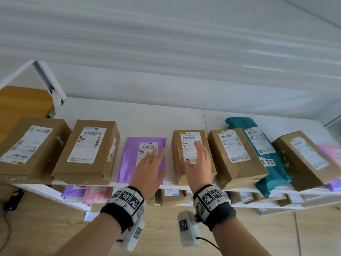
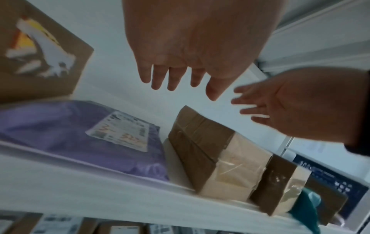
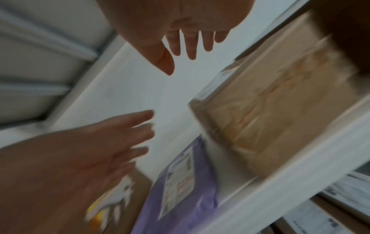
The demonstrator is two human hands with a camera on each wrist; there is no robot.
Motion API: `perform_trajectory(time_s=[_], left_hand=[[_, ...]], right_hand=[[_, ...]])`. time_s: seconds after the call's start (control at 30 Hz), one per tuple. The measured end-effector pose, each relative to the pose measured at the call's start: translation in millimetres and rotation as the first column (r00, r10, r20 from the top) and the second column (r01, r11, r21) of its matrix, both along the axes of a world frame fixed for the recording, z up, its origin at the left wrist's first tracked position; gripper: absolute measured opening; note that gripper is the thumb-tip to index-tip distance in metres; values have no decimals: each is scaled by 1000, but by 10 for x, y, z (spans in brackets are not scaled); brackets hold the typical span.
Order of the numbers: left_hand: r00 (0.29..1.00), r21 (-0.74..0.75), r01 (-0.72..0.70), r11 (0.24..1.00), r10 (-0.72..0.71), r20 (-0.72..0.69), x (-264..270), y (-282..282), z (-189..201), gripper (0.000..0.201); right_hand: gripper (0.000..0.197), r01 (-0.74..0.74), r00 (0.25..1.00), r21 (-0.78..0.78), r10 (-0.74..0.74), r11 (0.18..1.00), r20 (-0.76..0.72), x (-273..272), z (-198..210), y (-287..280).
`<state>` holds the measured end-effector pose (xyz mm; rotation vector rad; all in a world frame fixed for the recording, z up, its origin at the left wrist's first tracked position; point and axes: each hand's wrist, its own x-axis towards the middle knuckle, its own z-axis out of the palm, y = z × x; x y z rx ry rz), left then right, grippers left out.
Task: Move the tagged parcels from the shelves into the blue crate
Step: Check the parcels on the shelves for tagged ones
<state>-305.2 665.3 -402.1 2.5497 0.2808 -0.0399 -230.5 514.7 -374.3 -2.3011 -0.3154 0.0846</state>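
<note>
**Both hands spread above the small brown parcel**

White shelving fills the scene under a pale ribbed wall, its top board carrying a row of labelled parcels. Taking the small brown parcel at mid-row as landmark: two bigger brown boxes lie to its left beyond a flat purple mailer, and another brown box, a teal bag and one more box lie to its right. More parcels sit on the lower shelf beneath it. The left hand hovers over the mailer's right edge, the right hand over the small parcel's label; both are wide, fingers straight, holding nothing.
</note>
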Motion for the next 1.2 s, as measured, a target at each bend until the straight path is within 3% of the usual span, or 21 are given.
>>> perform_trajectory(time_s=[0.1,0.27,0.43,0.7,0.93,1.2], left_hand=[[999,-168,-43,985,47,22,102,-197,55,68],[999,-202,-14,979,22,34,272,-422,8,77],[991,-345,-121,931,95,-90,401,-528,-86,83],[972,-420,-202,885,126,-200,542,-570,-148,86],[965,-524,-248,815,157,-212,540,-615,-165,90],[968,-554,-247,795,177,-178,512,-651,-21,87]], right_hand=[[64,110,993,8,-109,994,-52,135,18,-226],[64,107,987,-64,-113,992,-110,225,-58,-420],[64,123,960,-73,-138,990,-244,289,-138,-524],[67,143,899,3,-129,990,-419,385,-250,-552],[64,97,895,14,-81,995,-438,410,-308,-574],[66,79,907,34,-58,996,-417,404,-254,-617]])
